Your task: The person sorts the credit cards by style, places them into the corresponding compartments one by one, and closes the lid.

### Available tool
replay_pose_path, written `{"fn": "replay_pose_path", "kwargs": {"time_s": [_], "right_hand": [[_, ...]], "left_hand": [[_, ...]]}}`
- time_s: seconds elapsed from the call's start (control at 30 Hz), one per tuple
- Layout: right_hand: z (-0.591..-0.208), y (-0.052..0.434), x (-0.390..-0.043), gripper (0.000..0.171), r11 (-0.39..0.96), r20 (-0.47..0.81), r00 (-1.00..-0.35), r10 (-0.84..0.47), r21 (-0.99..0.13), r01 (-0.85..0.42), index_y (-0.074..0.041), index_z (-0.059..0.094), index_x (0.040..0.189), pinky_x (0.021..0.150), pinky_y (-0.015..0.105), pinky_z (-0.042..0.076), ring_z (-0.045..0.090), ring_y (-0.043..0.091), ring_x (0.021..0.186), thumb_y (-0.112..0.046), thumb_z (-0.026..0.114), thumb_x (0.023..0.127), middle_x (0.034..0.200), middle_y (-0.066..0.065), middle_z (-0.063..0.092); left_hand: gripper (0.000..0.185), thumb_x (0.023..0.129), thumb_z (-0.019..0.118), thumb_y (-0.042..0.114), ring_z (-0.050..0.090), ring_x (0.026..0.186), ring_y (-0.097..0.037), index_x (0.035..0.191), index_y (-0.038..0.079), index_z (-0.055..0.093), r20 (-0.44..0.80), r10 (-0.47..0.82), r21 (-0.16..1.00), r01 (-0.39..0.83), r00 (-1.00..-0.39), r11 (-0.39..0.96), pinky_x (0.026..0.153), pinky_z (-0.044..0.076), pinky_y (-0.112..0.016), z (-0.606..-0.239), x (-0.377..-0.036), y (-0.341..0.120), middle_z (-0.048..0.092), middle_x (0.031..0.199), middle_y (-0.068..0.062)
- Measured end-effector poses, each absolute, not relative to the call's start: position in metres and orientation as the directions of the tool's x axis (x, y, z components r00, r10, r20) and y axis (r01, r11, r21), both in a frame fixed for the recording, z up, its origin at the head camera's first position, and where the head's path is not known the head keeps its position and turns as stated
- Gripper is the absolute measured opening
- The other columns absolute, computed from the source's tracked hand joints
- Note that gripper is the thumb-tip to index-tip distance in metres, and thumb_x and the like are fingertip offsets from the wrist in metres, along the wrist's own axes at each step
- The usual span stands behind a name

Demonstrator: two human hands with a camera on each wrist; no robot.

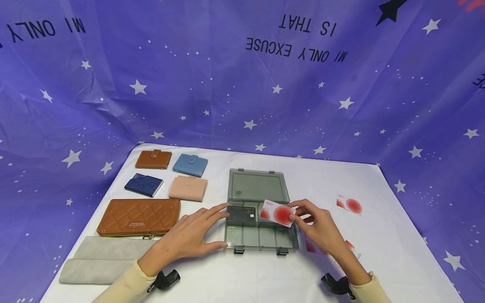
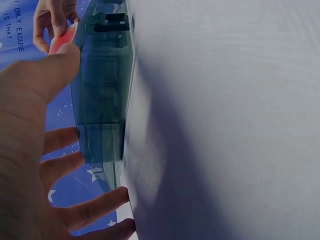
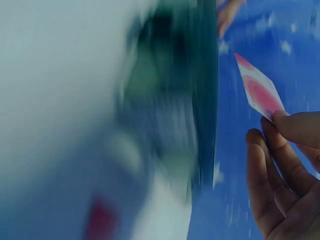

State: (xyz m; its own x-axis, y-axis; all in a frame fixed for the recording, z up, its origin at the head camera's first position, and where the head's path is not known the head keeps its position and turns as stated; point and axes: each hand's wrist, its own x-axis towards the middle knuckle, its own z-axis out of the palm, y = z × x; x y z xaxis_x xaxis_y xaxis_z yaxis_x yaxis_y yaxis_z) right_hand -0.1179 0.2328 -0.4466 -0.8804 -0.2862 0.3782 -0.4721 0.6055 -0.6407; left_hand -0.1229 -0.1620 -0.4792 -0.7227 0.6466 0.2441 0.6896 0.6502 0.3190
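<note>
Apparently a sorting step is in hand: a white plastic card with a red circle (image 1: 278, 213) is being fitted into a smoky grey-green, see-through plastic box with compartments (image 1: 242, 236). That direction is a judgement, since taking the card out would look much alike. The card hangs tilted above the right part of the box's far row, apart from it in the right wrist view. A black card marked VIP (image 1: 241, 214) sits at the left of that row, and the box's hinged lid (image 1: 259, 186) lies back on the far side. If the card is going in, the next move calls for levelling it over a compartment and lowering it without catching a divider.

The right hand (image 1: 320, 225) reaches over the box's right edge, pinching the card by its right end between thumb and fingers, the other fingers bent beneath. The left hand (image 1: 195, 231) grasps nothing firmly: its fingers are spread and fairly straight, the thumb at the box's near left corner, two fingertips at its left side, seemingly steadying it.

Right of the box lies another red-and-white card (image 1: 349, 205); more are partly hidden by the right forearm. Left of the box are several wallets, including a quilted brown leather one (image 1: 140, 216).
</note>
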Motion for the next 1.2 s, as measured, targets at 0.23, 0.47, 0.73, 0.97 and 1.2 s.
{"fn": "replay_pose_path", "kwargs": {"time_s": [0.23,0.47,0.73,0.97,1.2], "right_hand": [[-0.458,0.182,-0.107,0.032,0.535,0.293,-0.861,-0.415,-0.687,-0.492,-0.021,0.074,0.118,0.065,0.026,0.060,0.071,0.007,0.075,-0.005,0.084,0.093,0.089,-0.009,0.076],[-0.468,0.157,-0.103,0.028,0.617,0.262,-0.859,-0.440,-0.608,-0.501,-0.026,0.076,0.115,0.062,0.021,0.053,0.065,-0.003,0.070,-0.011,0.086,0.093,0.086,-0.014,0.076],[-0.473,0.147,-0.099,0.020,0.733,0.212,-0.867,-0.450,-0.466,-0.495,-0.029,0.080,0.119,0.065,0.025,0.050,0.060,-0.005,0.071,-0.028,0.081,0.099,0.096,-0.019,0.077],[-0.471,0.152,-0.095,0.029,0.765,0.186,-0.848,-0.496,-0.370,-0.528,-0.026,0.080,0.131,0.076,0.034,0.057,0.072,0.006,0.093,-0.038,0.070,0.106,0.113,-0.012,0.079],[-0.460,0.172,-0.092,0.035,0.750,0.173,-0.828,-0.533,-0.357,-0.557,-0.027,0.076,0.137,0.093,0.045,0.060,0.073,0.014,0.118,-0.043,0.066,0.107,0.127,-0.011,0.077]], "left_hand": [[0.076,0.094,0.071,0.069,0.064,0.126,-0.018,0.154,0.023,0.059,0.249,0.637,0.315,0.683,-0.730,0.659,0.074,0.058,-0.042,-0.478,-0.123,-0.160,0.042,0.170,0.007],[0.077,0.092,0.075,0.065,0.064,0.125,-0.018,0.154,0.024,0.059,0.241,0.635,0.329,0.677,-0.734,0.659,0.074,0.058,-0.042,-0.478,-0.124,-0.160,0.043,0.170,0.008],[0.075,0.091,0.077,0.061,0.064,0.124,-0.017,0.154,0.025,0.059,0.233,0.634,0.336,0.673,-0.737,0.659,0.074,0.057,-0.041,-0.477,-0.123,-0.161,0.042,0.170,0.008],[0.076,0.091,0.077,0.062,0.064,0.125,-0.017,0.155,0.026,0.058,0.229,0.630,0.335,0.668,-0.742,0.664,0.074,0.057,-0.043,-0.478,-0.123,-0.161,0.042,0.171,0.009],[0.075,0.092,0.076,0.062,0.065,0.124,-0.019,0.154,0.025,0.059,0.236,0.627,0.328,0.668,-0.742,0.667,0.073,0.058,-0.044,-0.477,-0.123,-0.160,0.041,0.171,0.008]]}}
